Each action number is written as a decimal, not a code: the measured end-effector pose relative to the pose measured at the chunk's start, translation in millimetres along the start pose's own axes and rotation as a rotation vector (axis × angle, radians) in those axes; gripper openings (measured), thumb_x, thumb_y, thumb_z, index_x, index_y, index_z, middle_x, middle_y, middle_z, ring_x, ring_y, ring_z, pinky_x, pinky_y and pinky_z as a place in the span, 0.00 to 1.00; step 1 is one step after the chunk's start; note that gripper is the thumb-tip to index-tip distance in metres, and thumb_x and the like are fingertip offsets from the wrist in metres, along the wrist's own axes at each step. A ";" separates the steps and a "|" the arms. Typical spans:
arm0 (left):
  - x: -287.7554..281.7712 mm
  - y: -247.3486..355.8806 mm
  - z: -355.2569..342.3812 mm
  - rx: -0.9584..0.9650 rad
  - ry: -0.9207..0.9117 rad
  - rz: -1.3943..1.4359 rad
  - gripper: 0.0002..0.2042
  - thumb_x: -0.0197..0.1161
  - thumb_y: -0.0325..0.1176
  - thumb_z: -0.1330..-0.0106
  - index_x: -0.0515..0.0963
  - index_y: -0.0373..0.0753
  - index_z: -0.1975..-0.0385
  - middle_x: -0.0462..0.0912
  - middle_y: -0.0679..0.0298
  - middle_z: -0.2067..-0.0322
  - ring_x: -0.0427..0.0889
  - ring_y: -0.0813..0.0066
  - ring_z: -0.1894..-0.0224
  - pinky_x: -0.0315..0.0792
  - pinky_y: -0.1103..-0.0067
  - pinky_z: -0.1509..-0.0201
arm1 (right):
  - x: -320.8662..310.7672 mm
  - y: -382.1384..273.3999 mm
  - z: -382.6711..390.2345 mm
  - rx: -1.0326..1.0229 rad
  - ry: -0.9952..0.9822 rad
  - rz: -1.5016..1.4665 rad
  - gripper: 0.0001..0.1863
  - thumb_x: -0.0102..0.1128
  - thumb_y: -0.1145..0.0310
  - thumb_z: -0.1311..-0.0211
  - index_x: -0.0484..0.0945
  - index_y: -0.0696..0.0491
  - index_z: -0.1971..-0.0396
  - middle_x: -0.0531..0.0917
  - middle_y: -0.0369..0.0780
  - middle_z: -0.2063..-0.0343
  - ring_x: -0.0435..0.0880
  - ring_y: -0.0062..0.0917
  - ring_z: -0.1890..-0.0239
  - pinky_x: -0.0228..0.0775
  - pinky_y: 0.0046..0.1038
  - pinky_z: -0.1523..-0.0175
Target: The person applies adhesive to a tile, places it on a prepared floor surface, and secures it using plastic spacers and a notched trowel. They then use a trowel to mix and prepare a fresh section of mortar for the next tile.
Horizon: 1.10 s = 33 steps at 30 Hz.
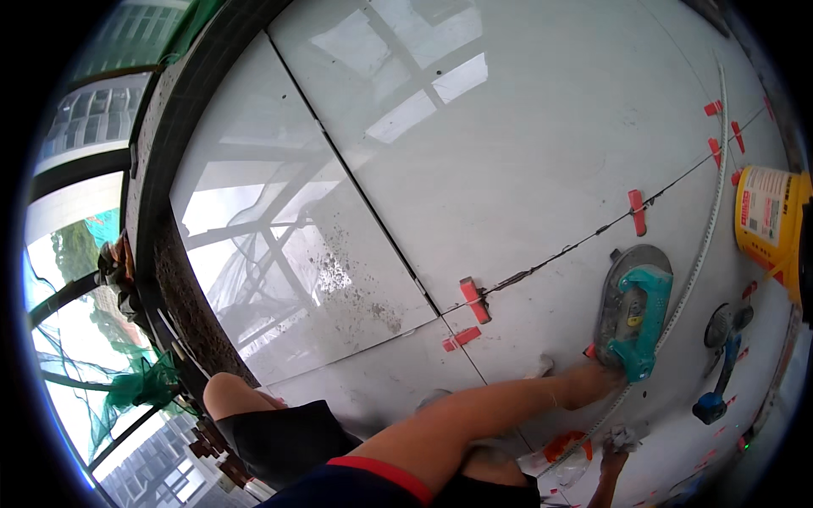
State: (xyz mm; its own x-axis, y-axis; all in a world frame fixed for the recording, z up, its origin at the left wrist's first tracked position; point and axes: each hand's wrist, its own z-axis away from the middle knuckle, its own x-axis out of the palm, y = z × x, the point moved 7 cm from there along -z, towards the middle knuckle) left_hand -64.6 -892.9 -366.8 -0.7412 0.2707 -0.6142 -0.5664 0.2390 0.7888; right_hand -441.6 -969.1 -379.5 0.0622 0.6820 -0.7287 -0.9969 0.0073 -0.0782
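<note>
My left arm, in a navy sleeve with red trim, stretches across to the right. My left hand is closed at the lower end of a tile vibrator, which has a teal handle on an oval grey base; its fingertips are hidden there. The vibrator stands on the pale floor tiles beside a joint. Near the lower right edge, my right hand is closed on a crumpled whitish cloth. Close by lies an orange-red item with clear plastic, its kind unclear.
Red levelling wedges sit along the joints. A long pale marked strip curves past the vibrator. At the right are a yellow bucket and a blue-handled tool with dark round pads. Window frames line the left.
</note>
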 end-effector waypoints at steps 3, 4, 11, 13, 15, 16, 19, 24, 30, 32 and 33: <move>-29.5 35.8 46.2 0.013 -0.144 0.138 0.15 0.62 0.32 0.46 0.78 0.37 0.58 0.76 0.60 0.46 0.71 0.62 0.42 0.65 0.69 0.37 | -19.8 -4.6 6.4 -0.162 0.070 0.166 0.32 0.64 0.70 0.42 0.64 0.59 0.38 0.74 0.50 0.49 0.76 0.38 0.49 0.69 0.36 0.44; -46.3 46.2 77.0 0.076 -0.025 0.185 0.13 0.61 0.31 0.46 0.79 0.37 0.60 0.77 0.61 0.47 0.72 0.62 0.42 0.65 0.70 0.38 | -24.4 -6.2 8.2 -0.312 0.171 0.183 0.30 0.64 0.71 0.43 0.67 0.58 0.40 0.74 0.48 0.51 0.77 0.36 0.51 0.71 0.35 0.47; -90.8 29.6 285.8 -0.414 0.580 0.417 0.17 0.63 0.34 0.42 0.76 0.37 0.52 0.78 0.55 0.50 0.79 0.57 0.51 0.73 0.66 0.47 | -32.0 -10.6 -7.0 0.292 -0.182 -0.470 0.12 0.57 0.72 0.42 0.75 0.58 0.58 0.81 0.38 0.62 0.80 0.25 0.62 0.73 0.26 0.57; -103.0 27.0 310.7 -0.433 0.563 0.347 0.19 0.63 0.35 0.41 0.75 0.37 0.50 0.79 0.55 0.50 0.79 0.56 0.51 0.73 0.66 0.46 | -31.5 -31.2 -7.6 0.226 -0.084 -0.688 0.10 0.54 0.72 0.42 0.77 0.58 0.62 0.81 0.38 0.66 0.81 0.24 0.66 0.73 0.26 0.61; -116.1 28.4 326.8 -0.432 0.585 0.311 0.21 0.63 0.36 0.42 0.73 0.38 0.47 0.78 0.54 0.49 0.78 0.55 0.50 0.72 0.66 0.45 | -37.1 -56.3 5.3 0.104 0.070 -0.785 0.10 0.51 0.72 0.43 0.77 0.59 0.64 0.82 0.38 0.69 0.81 0.23 0.68 0.73 0.25 0.63; -121.4 32.7 338.2 -0.439 0.616 0.306 0.23 0.63 0.36 0.42 0.72 0.38 0.46 0.77 0.53 0.48 0.78 0.54 0.49 0.71 0.65 0.44 | -36.6 -94.3 22.7 0.016 0.159 -0.768 0.10 0.50 0.73 0.44 0.77 0.59 0.64 0.81 0.38 0.69 0.81 0.23 0.69 0.73 0.25 0.63; -143.3 55.7 357.6 -0.428 0.744 0.333 0.27 0.63 0.40 0.40 0.68 0.38 0.41 0.74 0.51 0.45 0.75 0.52 0.46 0.69 0.65 0.41 | -28.2 -248.3 121.5 -0.228 0.227 -0.721 0.11 0.49 0.73 0.46 0.77 0.61 0.64 0.81 0.39 0.69 0.81 0.23 0.68 0.73 0.24 0.62; -178.2 82.2 346.2 -0.283 1.083 0.482 0.28 0.61 0.44 0.35 0.66 0.39 0.38 0.71 0.49 0.42 0.73 0.51 0.42 0.66 0.68 0.38 | 50.3 -463.0 265.9 -0.794 -0.126 -0.507 0.15 0.57 0.72 0.53 0.76 0.60 0.63 0.79 0.35 0.69 0.77 0.19 0.66 0.71 0.23 0.59; -164.1 34.3 411.0 -0.651 1.332 0.881 0.17 0.60 0.37 0.34 0.73 0.36 0.49 0.76 0.48 0.52 0.77 0.54 0.50 0.70 0.68 0.47 | 142.1 -530.8 327.8 -0.862 -0.550 -0.776 0.17 0.55 0.80 0.40 0.70 0.60 0.50 0.78 0.40 0.55 0.76 0.21 0.51 0.66 0.25 0.43; -176.6 13.3 450.7 -0.794 1.472 0.360 0.18 0.61 0.35 0.35 0.72 0.36 0.48 0.77 0.50 0.55 0.77 0.51 0.55 0.72 0.68 0.52 | 148.2 -522.5 350.9 -0.780 -0.608 -0.853 0.16 0.54 0.79 0.37 0.71 0.60 0.49 0.78 0.41 0.52 0.76 0.22 0.49 0.64 0.25 0.40; -186.3 3.9 469.1 -0.864 1.497 0.248 0.19 0.62 0.35 0.37 0.72 0.36 0.48 0.76 0.50 0.54 0.76 0.49 0.55 0.71 0.66 0.51 | 157.7 -510.9 348.4 -0.728 -0.646 -0.745 0.17 0.54 0.77 0.36 0.71 0.60 0.48 0.78 0.41 0.51 0.76 0.22 0.49 0.65 0.25 0.40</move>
State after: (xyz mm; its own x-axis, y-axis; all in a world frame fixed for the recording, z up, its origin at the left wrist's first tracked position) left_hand 240.3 -504.9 -260.4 -0.2146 -0.9193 -0.3299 -0.0409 -0.3291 0.9434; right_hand 60.8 -610.5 -217.5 0.3640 0.9247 0.1118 -0.4553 0.2814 -0.8447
